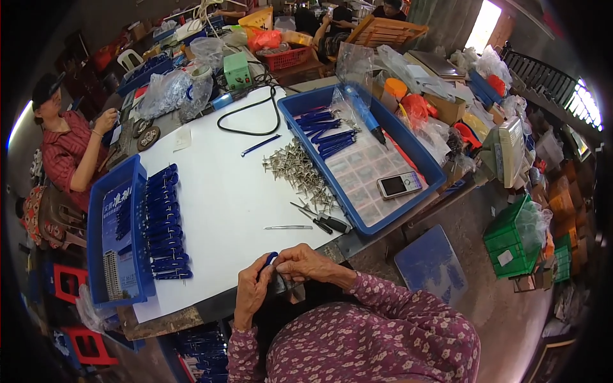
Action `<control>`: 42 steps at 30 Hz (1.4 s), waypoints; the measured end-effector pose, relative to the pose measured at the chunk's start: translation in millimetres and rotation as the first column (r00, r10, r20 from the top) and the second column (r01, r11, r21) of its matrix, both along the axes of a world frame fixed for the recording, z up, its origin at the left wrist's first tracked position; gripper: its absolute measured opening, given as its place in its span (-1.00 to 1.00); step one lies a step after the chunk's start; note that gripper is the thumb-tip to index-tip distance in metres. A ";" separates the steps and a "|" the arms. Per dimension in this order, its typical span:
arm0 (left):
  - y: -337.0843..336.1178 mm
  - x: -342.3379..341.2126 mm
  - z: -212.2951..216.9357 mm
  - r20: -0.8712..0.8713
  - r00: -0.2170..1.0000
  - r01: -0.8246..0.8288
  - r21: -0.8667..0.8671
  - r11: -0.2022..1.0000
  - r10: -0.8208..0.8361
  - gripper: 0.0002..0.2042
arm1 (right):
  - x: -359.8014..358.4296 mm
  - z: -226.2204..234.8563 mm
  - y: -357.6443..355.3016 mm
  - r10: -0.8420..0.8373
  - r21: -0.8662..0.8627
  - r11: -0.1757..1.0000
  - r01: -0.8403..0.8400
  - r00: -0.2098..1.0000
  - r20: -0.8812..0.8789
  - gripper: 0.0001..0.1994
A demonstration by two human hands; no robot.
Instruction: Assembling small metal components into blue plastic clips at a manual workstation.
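From the head view, both hands are together at the near edge of the tabletop (185, 323), just in front of the flowered shirt (377, 329). The left hand (251, 286) has its fingers closed around a small blue piece (269, 260), and the right hand (308, 263) meets it there, thumb and fingertips pinched narrow against the piece's right side; whether some tiny part sits between those fingertips, I cannot tell.

Just beyond, on the white sheet (220, 198), lie slim metal tweezers (288, 227), and to their right are black-handled tools (331, 222), close to the tray's corner. Further up, there's a loose heap of small metal parts (297, 169) against the right-hand blue tray (399, 219), with a lone blue stick (260, 145) lying apart above it.

Inside that tray: a bundle of blue sticks (335, 143), a blue power tool (363, 113) and a silver phone (399, 185). Over on the left, a long row of blue pieces (166, 223) lines the sheet beside another blue tray (142, 258).

At the far side, a black cable (221, 125) loops near a green box (237, 70); at far left sits a co-worker (73, 150) in a red shirt.
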State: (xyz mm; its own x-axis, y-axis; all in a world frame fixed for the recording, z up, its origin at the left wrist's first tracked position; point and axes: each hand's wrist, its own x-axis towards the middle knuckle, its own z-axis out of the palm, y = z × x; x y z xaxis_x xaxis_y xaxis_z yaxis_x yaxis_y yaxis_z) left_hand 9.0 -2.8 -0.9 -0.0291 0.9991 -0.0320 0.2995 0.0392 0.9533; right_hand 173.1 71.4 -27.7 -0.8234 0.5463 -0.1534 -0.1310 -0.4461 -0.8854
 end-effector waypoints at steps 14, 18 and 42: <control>-0.8 -4.7 2.4 -0.001 0.999 0.032 -0.035 0.999 -0.032 -0.72 | -1.8 3.4 -1.3 0.025 -0.105 0.994 -0.028 0.999 -0.031 -0.80; 1.4 -3.3 -8.0 0.025 1.000 0.001 0.008 1.000 -0.001 -0.72 | -6.4 1.2 0.0 0.006 0.000 1.000 -0.006 0.999 0.036 -0.78; 1.6 -10.3 -12.0 0.031 0.999 0.033 -0.048 0.998 -0.032 -0.72 | -3.9 -0.5 -0.8 -0.008 -0.167 0.986 0.005 1.000 -0.013 -0.79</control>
State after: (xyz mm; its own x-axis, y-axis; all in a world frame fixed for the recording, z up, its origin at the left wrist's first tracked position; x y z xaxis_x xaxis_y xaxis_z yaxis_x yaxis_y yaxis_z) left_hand -1.3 -1.2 -13.0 0.0049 0.9967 -0.0811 0.2723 0.0768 0.9591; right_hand 169.2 70.6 -28.2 -0.8225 0.5194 -0.2317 -0.1462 -0.5868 -0.7964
